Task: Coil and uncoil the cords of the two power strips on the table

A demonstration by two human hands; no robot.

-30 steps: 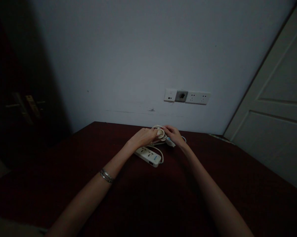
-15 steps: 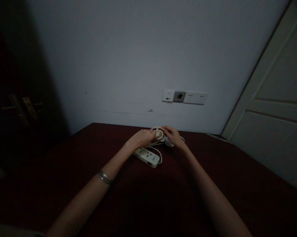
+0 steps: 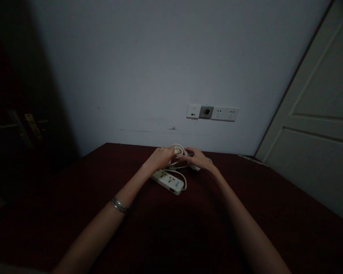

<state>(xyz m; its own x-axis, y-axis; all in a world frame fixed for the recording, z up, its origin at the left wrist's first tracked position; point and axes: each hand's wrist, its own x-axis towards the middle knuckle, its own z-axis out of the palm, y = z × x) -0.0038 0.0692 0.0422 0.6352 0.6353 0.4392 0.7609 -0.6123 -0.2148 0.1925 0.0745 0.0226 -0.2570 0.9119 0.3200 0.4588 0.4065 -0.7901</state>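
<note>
A white power strip (image 3: 168, 180) lies on a dark red table (image 3: 188, 228) near its far edge. Its white cord (image 3: 175, 149) is gathered in loops just behind it. My left hand (image 3: 159, 157) is closed round the coiled cord from the left; a bracelet sits on that wrist. My right hand (image 3: 198, 159) pinches the cord from the right, fingers closed, with a small white and blue piece partly hidden under it. The two hands nearly touch over the coil.
A row of wall sockets (image 3: 212, 113) sits on the pale wall above the table. A white door (image 3: 319, 125) stands at the right. A dark door with a handle (image 3: 25, 125) is at the left.
Both hands and the coil have shifted slightly left and a little lower over the strip. The right fingers have closed in toward the left hand.
</note>
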